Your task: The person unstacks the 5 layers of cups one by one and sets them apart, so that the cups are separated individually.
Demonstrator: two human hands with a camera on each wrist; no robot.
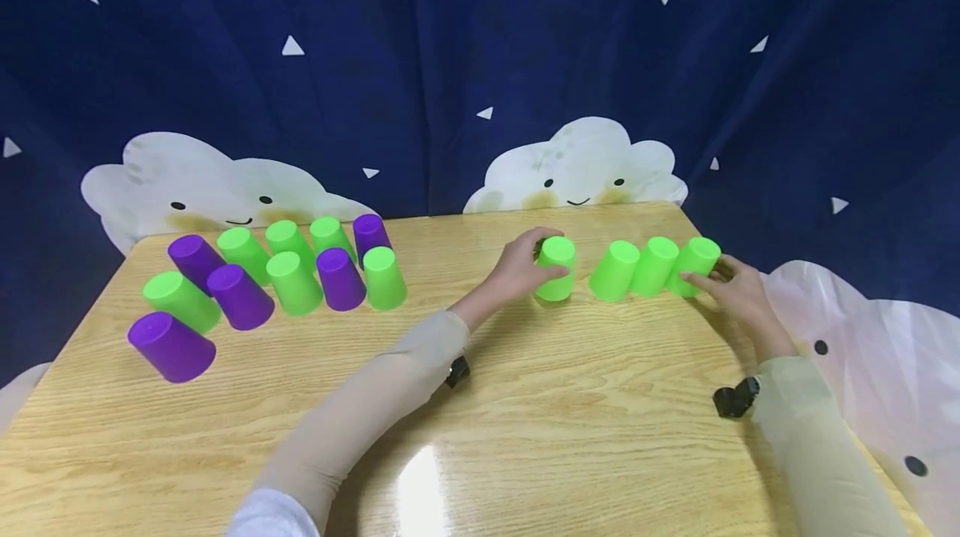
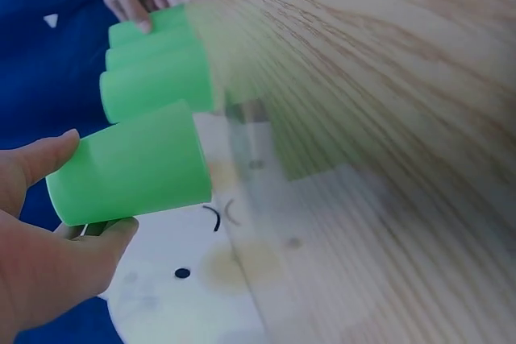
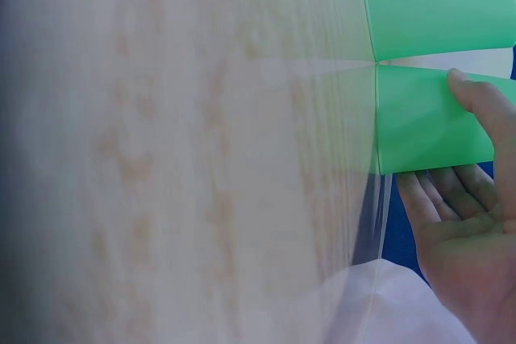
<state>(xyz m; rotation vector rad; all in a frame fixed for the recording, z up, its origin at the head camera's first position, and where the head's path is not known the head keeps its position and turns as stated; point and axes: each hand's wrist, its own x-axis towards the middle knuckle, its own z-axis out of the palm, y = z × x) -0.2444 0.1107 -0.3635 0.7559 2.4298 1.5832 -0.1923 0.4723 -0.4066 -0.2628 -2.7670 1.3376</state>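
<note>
My left hand (image 1: 522, 263) grips an upside-down green cup (image 1: 556, 270), thumb on one side and fingers on the other, as the left wrist view also shows. To its right, beyond a small gap, three more inverted green cups stand in a row: a near one (image 1: 615, 272), a middle one (image 1: 654, 268) and an end one (image 1: 694, 268). Around the end cup my right hand (image 1: 737, 297) has its thumb on the front and its fingers at the far side. In the right wrist view the held cup (image 3: 427, 118) sits close beside its neighbour (image 3: 439, 10).
On the left of the wooden table (image 1: 525, 437) stand several inverted purple and green cups in two rough rows, among them a purple cup (image 1: 172, 348) nearest the front. A dark blue curtain (image 1: 450, 62) with clouds hangs along the table's back edge.
</note>
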